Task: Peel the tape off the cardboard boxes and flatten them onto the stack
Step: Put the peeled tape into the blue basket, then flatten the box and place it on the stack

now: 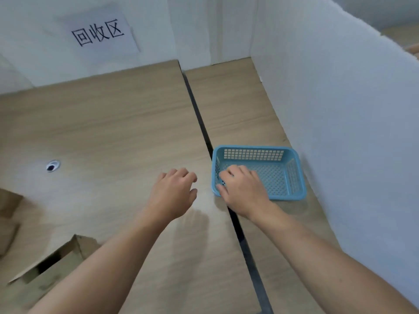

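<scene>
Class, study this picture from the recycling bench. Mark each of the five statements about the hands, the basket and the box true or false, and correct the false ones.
1. The blue basket stands to the right of the dark gap between the tables. True.
2. The left hand grips the basket. False: it is left of the gap, fingers loosely curled, holding nothing.
3. A paper sign with printed characters is on the back wall. True.
4. The cardboard box lies inside the basket. False: it is at the near left, far from the basket.
5. The right hand is at the basket's near left corner. True.
</scene>
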